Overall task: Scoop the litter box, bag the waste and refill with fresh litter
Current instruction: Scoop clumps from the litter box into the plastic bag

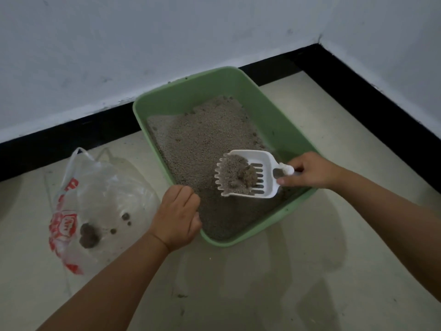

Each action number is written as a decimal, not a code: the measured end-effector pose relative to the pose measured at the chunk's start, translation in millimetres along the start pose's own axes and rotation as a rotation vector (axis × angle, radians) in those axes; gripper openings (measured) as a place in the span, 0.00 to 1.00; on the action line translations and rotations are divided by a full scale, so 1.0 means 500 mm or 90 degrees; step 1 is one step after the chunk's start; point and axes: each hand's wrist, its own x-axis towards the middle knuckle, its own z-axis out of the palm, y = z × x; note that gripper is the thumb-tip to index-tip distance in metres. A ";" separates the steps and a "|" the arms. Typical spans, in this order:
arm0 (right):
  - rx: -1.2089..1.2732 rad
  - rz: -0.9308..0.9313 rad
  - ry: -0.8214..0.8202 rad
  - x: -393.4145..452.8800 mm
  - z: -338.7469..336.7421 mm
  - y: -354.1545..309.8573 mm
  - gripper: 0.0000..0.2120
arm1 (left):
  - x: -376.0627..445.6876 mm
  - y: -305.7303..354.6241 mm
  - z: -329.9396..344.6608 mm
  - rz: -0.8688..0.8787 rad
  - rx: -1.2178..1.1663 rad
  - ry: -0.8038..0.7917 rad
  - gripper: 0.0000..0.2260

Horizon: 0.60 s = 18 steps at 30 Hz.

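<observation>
Pale tiled floor (298, 271), scuffed, with faint shadows. Black baseboard (358, 75) runs along floor's far edges, meeting at corner. White wall (119, 44) above baseboard, slightly smudged.

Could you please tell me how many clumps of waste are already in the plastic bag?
About 5 show through the plastic bag: a large dark clump low in the bag, and four small ones to its right. Folds may hide more.
</observation>
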 end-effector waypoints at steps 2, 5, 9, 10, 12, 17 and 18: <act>0.066 0.026 0.033 -0.008 0.006 0.009 0.21 | 0.001 0.000 -0.001 0.004 0.004 0.002 0.05; 0.114 0.079 0.096 -0.016 0.028 0.017 0.19 | -0.001 0.001 -0.001 0.003 0.001 -0.005 0.05; 0.136 0.084 0.113 -0.021 0.039 0.019 0.18 | 0.001 0.001 -0.007 -0.001 0.000 -0.019 0.05; 0.111 0.079 0.106 -0.022 0.032 0.019 0.19 | 0.003 0.002 -0.008 -0.001 0.002 -0.022 0.04; -0.011 0.060 0.074 -0.025 0.011 0.019 0.22 | 0.006 0.005 -0.010 -0.006 0.005 -0.032 0.05; -0.267 0.061 -0.028 -0.013 -0.033 0.023 0.26 | 0.019 -0.012 -0.016 -0.067 -0.030 -0.015 0.04; -0.300 0.070 -0.044 -0.008 -0.037 0.024 0.25 | 0.023 -0.023 -0.018 -0.088 -0.026 -0.010 0.04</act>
